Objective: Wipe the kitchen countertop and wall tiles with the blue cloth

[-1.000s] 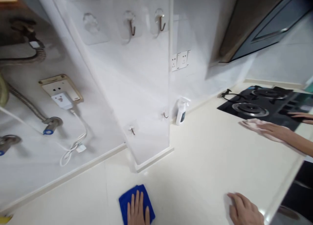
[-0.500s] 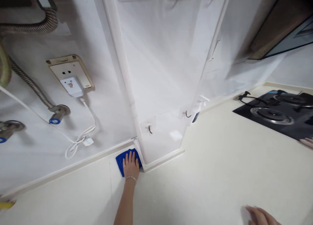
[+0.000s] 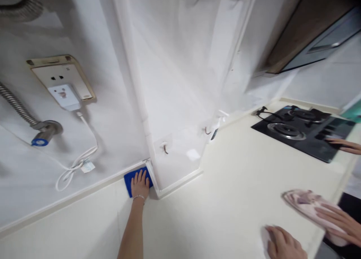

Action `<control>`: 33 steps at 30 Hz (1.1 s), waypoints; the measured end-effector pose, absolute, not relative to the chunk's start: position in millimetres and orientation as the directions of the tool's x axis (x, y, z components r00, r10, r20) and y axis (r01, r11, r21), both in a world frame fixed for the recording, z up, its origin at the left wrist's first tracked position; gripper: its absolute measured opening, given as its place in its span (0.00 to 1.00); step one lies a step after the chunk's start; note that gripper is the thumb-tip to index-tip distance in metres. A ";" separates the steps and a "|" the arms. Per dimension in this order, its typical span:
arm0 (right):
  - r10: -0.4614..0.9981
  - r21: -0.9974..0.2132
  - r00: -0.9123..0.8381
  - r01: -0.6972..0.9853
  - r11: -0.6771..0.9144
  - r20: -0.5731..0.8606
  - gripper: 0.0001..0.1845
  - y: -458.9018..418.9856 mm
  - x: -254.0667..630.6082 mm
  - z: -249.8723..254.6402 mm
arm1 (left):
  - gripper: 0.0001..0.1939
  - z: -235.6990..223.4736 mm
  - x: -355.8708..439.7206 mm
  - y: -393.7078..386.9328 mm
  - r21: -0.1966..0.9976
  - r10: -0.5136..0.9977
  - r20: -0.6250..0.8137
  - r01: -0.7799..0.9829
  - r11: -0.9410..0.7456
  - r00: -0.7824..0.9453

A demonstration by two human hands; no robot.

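My left hand (image 3: 139,184) lies flat, fingers stretched out, on a blue cloth (image 3: 129,179). It presses the cloth onto the cream counter (image 3: 231,191), in the corner where the white wall meets a boxed white column (image 3: 175,101). A thin bracelet sits on that wrist. My right hand (image 3: 283,244) rests on the counter near its front edge at the bottom right, fingers loosely bent and holding nothing.
Another person's hand (image 3: 335,218) presses a pink cloth (image 3: 300,200) on the counter's right edge; their other hand (image 3: 345,146) touches the black gas hob (image 3: 301,129). A spray bottle (image 3: 216,129) stands behind the column. A socket with a white charger (image 3: 63,95) and a dangling cable are on the left wall.
My left hand pushed the blue cloth away from me into the wall corner and holds it there. The other person's pink cloth moved from beside the hob to near my right hand.
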State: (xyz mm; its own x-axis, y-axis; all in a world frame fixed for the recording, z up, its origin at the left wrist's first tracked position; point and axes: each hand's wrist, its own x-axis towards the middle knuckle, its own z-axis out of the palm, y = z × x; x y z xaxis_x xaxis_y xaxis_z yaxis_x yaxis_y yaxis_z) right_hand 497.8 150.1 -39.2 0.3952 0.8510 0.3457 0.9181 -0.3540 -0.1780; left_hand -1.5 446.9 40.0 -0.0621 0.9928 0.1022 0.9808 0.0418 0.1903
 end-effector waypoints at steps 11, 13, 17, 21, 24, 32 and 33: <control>0.830 -0.222 0.400 0.915 -0.337 0.389 0.16 157.1 486.2 -21.3 | 0.30 29.6 21.2 346.8 0.150 0.978 0.195 0.987 0.050 -0.079; 0.829 -0.233 0.407 0.911 -0.339 0.385 0.16 157.3 484.5 -17.5 | 0.30 24.5 26.6 321.6 0.139 0.972 0.229 0.990 0.026 -0.058; 0.830 -0.247 0.429 0.900 -0.359 0.357 0.17 157.4 481.0 -6.9 | 0.30 16.7 41.4 276.0 0.111 0.971 0.239 0.994 -0.016 -0.010; 0.837 -0.284 0.424 0.897 -0.337 0.345 0.19 156.7 480.4 -2.2 | 0.31 9.3 65.0 245.0 0.086 0.955 0.296 0.996 -0.019 -0.007; 0.853 -0.332 0.383 0.904 -0.268 0.354 0.22 155.5 481.9 -4.3 | 0.30 4.2 95.0 231.3 0.086 0.934 0.354 0.996 0.008 -0.038; 0.867 -0.440 0.322 0.888 -0.136 0.382 0.26 153.8 484.8 -9.5 | 0.28 -6.4 233.1 219.7 0.154 0.943 0.319 0.977 -0.146 0.091; 0.865 -0.467 0.328 0.875 -0.127 0.380 0.26 153.7 485.2 -10.1 | 0.28 -5.5 253.2 219.3 0.185 0.951 0.285 0.966 -0.179 0.122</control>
